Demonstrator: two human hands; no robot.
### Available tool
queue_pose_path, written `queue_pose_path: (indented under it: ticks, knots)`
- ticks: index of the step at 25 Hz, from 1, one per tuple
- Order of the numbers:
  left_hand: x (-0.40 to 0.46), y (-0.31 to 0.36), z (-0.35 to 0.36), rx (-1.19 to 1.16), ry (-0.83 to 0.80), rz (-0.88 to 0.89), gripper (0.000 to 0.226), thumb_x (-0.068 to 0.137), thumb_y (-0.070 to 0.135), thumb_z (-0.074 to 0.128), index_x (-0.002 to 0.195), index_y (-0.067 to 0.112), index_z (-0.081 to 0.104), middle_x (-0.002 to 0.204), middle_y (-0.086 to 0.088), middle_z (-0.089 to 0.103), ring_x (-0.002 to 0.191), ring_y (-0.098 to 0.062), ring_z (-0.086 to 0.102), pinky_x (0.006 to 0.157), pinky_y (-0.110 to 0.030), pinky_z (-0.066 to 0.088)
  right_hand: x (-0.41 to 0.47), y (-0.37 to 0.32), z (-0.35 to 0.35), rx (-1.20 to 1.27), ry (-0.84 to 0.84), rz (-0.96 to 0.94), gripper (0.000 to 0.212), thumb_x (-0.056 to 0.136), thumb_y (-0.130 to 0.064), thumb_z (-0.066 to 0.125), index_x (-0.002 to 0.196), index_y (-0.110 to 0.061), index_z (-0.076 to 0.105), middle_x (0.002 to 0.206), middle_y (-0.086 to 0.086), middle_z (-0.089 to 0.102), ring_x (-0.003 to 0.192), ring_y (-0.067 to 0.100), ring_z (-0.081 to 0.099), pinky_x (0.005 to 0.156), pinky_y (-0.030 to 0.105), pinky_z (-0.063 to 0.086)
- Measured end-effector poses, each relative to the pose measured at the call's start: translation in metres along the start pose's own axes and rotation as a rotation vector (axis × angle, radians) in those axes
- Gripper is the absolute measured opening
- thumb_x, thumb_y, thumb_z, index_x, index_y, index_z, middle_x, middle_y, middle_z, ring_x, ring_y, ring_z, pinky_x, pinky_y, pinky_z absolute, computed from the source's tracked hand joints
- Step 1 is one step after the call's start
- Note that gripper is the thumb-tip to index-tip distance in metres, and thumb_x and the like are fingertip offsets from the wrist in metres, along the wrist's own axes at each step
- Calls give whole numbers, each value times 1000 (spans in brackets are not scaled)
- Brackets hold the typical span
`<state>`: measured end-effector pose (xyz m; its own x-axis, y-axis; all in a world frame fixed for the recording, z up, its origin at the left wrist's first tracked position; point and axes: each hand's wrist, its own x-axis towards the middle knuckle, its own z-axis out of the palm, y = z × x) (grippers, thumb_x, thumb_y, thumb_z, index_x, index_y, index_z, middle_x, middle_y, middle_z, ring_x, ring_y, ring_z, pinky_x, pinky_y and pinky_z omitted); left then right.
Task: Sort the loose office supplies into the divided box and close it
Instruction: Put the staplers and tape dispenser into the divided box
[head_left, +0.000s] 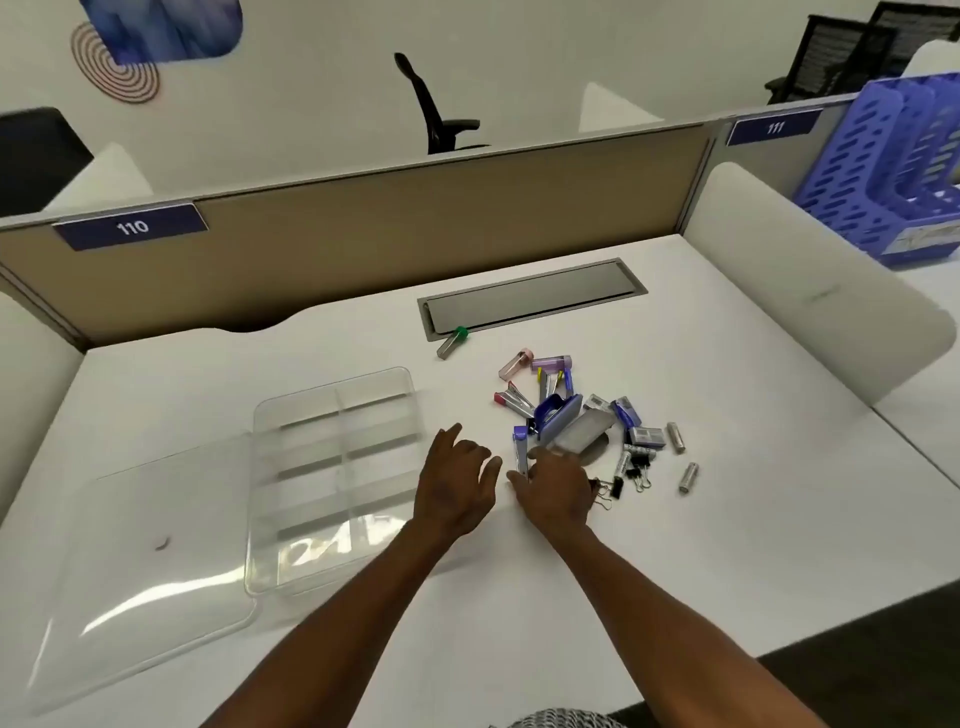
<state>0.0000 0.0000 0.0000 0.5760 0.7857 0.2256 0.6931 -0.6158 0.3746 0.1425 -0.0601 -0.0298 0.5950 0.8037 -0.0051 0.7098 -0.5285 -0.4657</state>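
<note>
At the near edge of the supply pile, the right hand (556, 488) rests knuckles-up on the white desk (727, 545), its fingers curled down over something small; whether it actually pinches a piece cannot be told, though a slim purple-capped lead tube (521, 449) stands just at its fingertips. The left hand (457, 480) hovers beside it at 9 o'clock, fingers spread and relaxed, holding nothing. Out at 9 o'clock from the hands lies the clear divided box (332, 467), its compartments, in two columns, all bare, with its hinged lid (140, 561) lying flat open toward 8 o'clock. At 1 o'clock from the right hand the pile holds a purple stapler (556, 415), a grey case (584, 428), several black binder clips (636, 470), two silvery batteries (675, 436) set apart at 3 o'clock, and a few tinted lead tubes; one green-capped tube (451, 341) lies alone at 12 o'clock, touching the grey cable hatch (530, 296). Partition labels read "110" (132, 227) and "111" (775, 127).
</note>
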Motion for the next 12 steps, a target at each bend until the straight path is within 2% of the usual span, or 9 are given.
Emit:
queue_pose_path:
  ticks: [3, 5, 7, 10, 12]
  knots:
    - [-12, 7, -6, -90, 53, -69, 34, 97, 40, 49, 102, 18, 73, 103, 4, 74, 130, -20, 51, 113, -38, 35, 2, -1, -5, 60, 27, 40, 25, 84, -42, 68, 100, -23, 73, 92, 0, 73, 95, 19, 65, 73, 28, 50]
    - [-24, 14, -17, -189, 126, -172, 26, 96, 36, 55, 105, 19, 73, 107, 7, 73, 131, -16, 48, 109, -35, 39, -3, -8, -14, 243, 81, 126, 12, 82, -31, 70, 86, -20, 74, 81, -3, 73, 79, 15, 67, 62, 22, 47]
    - [-35, 20, -26, -286, 216, -286, 21, 95, 33, 60, 108, 20, 72, 112, 9, 71, 131, -14, 47, 103, -31, 42, -7, -13, -27, 474, 109, 229, 7, 82, -26, 72, 81, -20, 75, 76, -6, 73, 65, 6, 63, 57, 14, 42]
    - [-50, 17, -36, -371, 296, -440, 24, 93, 32, 62, 113, 23, 70, 119, 7, 67, 125, -13, 52, 103, -29, 42, -20, -17, -32, 825, -21, 341, 3, 81, -21, 74, 80, -22, 77, 72, -6, 74, 65, 10, 66, 61, 23, 51]
    - [-57, 6, -43, -427, 316, -459, 30, 92, 30, 65, 121, 24, 66, 120, 10, 66, 118, -9, 57, 101, -32, 46, -31, -24, -36, 1003, -151, 305, 6, 83, -18, 74, 85, -23, 78, 74, 0, 75, 71, 17, 70, 63, 26, 52]
